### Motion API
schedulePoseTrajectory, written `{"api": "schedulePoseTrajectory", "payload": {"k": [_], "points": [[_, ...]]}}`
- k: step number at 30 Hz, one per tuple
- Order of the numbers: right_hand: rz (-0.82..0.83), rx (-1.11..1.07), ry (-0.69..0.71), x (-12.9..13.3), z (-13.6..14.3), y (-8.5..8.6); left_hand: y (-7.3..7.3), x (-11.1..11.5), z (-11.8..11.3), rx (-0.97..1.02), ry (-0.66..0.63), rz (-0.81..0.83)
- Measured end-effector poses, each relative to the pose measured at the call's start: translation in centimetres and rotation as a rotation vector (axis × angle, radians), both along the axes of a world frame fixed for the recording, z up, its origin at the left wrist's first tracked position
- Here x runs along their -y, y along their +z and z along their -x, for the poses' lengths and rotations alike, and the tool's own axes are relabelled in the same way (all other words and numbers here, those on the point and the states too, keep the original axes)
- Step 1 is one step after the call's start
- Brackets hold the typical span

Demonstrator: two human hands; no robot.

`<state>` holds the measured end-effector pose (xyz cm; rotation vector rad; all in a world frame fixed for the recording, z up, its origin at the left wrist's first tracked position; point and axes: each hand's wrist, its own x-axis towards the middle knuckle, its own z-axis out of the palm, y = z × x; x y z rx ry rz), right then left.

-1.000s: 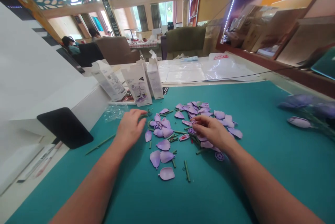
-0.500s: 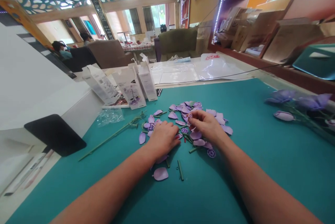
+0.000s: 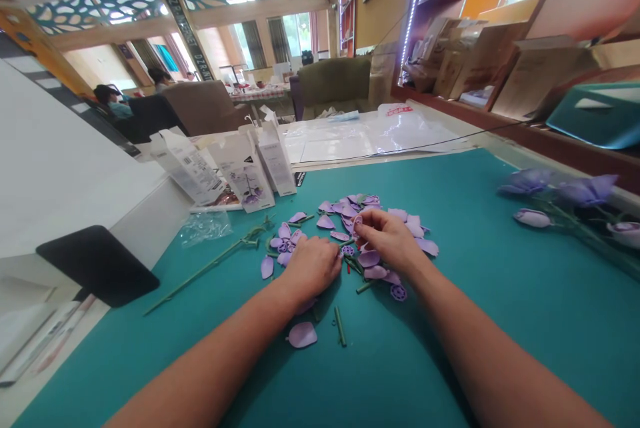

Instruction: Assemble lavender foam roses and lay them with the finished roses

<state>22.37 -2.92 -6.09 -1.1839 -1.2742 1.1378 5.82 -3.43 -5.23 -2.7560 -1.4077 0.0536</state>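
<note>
and here are both hands low over the teal mat (image 3: 460, 181), right in among the scattered purple pieces. the right hand (image 3: 383, 236) has thumb and forefinger brought together on a small light-purple ring piece (image 3: 357, 224), held up just above the pile, the other fingers curled in behind. over to the left hand (image 3: 315, 265): palm down, fingers bent and close together, tips down among the parts; whether they grip anything, one cannot tell, the hand itself covers it. just beside those fingertips lies a purple spoked wheel (image 3: 347, 251), between the two hands. beyond them, a heap of purple petals (image 3: 345, 207); nearer the wearer, a pale petal (image 3: 303, 335) and a short green tube (image 3: 340, 326), lying apart. a long green stem (image 3: 207, 268) stretches across the mat on the left, with clear plastic (image 3: 205, 227) near its far end and white boxes (image 3: 245, 178) standing behind. out on the right, well apart from the hands, purple flowers (image 3: 587, 189) on green stems lie at the mat's edge.
</note>
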Motion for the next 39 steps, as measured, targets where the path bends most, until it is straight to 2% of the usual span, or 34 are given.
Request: {"api": "schedulePoseTrajectory", "payload": {"k": [11,19,22,27,29,32,39], "points": [[0.018,0.006,0.002,-0.1,0.0,0.1,0.1,0.4,-0.4,0.009,-0.023,-0.003],[0.011,0.037,-0.001,-0.2,-0.2,-0.2,0.2,-0.9,0.9,0.189,0.017,0.094],[0.011,0.049,0.01,-0.1,0.0,-0.1,0.4,-1.4,1.7,0.372,0.081,0.175],[0.039,0.066,0.018,0.5,0.6,0.3,0.6,-1.2,2.5,0.974,0.252,0.679],[0.075,0.055,0.025,0.6,0.9,0.4,0.7,-0.9,2.7,1.153,0.28,0.803],[0.086,0.036,0.03,0.7,1.2,0.2,0.7,-0.3,3.0,1.308,0.305,0.874],[0.021,0.133,0.054,0.8,1.8,-0.4,0.4,0.2,3.1,1.434,0.395,0.924]]}}
